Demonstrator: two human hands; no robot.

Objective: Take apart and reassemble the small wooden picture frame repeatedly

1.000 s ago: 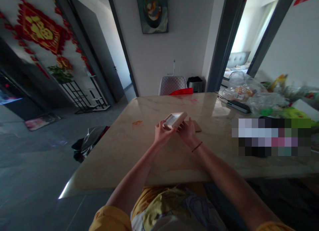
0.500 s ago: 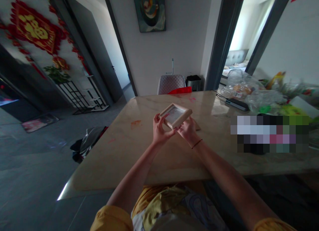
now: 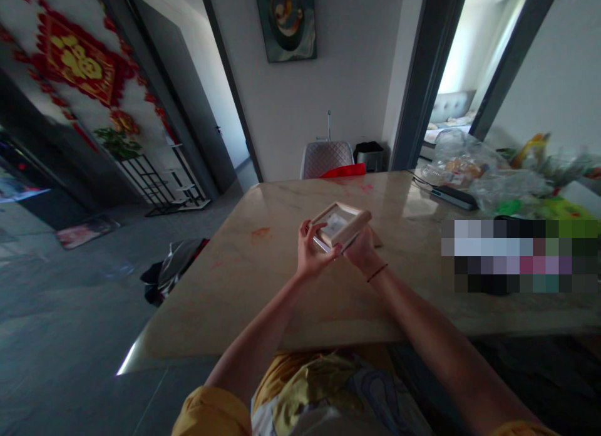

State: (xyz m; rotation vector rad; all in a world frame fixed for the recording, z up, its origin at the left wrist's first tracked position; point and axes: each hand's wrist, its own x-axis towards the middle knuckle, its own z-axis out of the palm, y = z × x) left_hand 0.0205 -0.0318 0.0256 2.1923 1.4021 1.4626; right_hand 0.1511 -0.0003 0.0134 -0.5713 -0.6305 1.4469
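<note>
A small light wooden picture frame (image 3: pixel 342 223) is held just above the marble table (image 3: pixel 263 279), tilted with its face up. My left hand (image 3: pixel 312 254) grips its near left corner, thumb and fingers closed on the edge. My right hand (image 3: pixel 364 248) holds the right side from underneath, fingers mostly hidden behind the frame. A thin flat sheet shows under the frame's lower edge. A brown flat piece (image 3: pixel 375 238) lies on the table just right of my right hand.
Plastic bags and packets (image 3: pixel 498 185) crowd the table's right end, with a dark flat device (image 3: pixel 453 197) beside them. A chair (image 3: pixel 327 158) with something red on it stands at the far edge. A dark bundle (image 3: pixel 173 270) lies on the floor at the left.
The frame has been lifted off the table and tilted up toward me, then turned slightly. Both hands stayed on it.
</note>
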